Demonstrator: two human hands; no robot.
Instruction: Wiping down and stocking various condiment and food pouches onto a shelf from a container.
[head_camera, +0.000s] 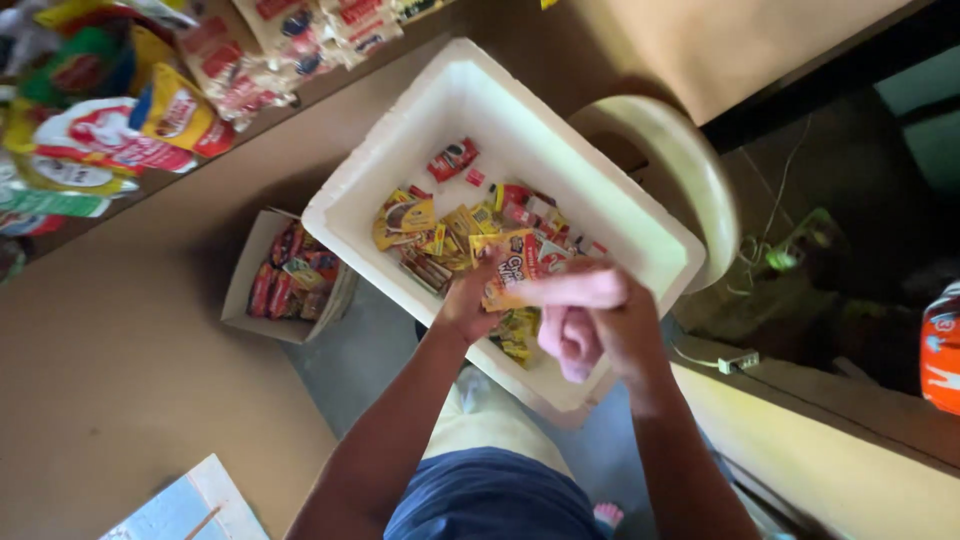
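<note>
You're gripping a yellow-orange sachet (508, 268) with both hands, left hand (468, 305) pinching its lower edge, right hand (590, 315) closing fingers over its right end, holding it just above the white foam box (400, 165) full of loose sachets (445, 235), small cardboard box (285, 275) sitting beside it.

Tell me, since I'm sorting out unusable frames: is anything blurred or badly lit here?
Head view: the right hand is smeared by motion blur, the left hand softer too; the white foam box is bright and sharp; the right side sinks into deep shadow.
</note>
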